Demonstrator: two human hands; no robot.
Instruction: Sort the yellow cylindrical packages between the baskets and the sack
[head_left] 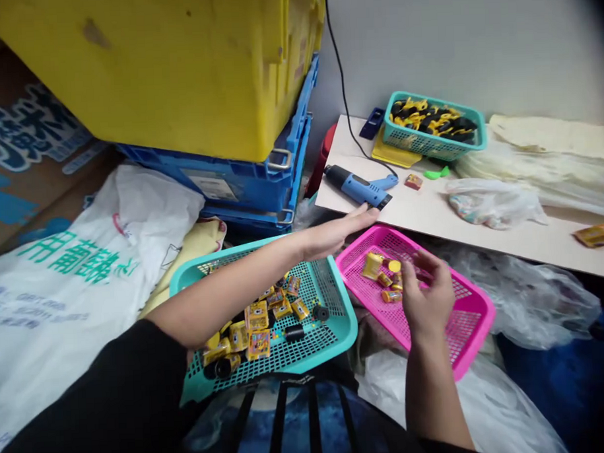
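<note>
My left hand [334, 233] stretches out flat, its fingertips just short of a blue-and-black hot air gun [357, 187] lying on a pale board [430, 209]. It holds nothing. My right hand [427, 295] hangs over a pink mesh basket [464, 320], its fingers curled close to several small yellow packets [378, 277]. Whether those fingers pinch something is hidden. A teal mesh basket [316, 341] lies under my left forearm, holding several yellow packets [258, 327] and small black cylinders [294, 332].
A teal basket of black-and-yellow parts [430, 124] stands on the board by the wall. A black cable [344, 86] runs down to the hot air gun. Stacked yellow and blue crates [178, 72] loom at upper left. White sacks [61, 294] and plastic bags [527, 291] lie around.
</note>
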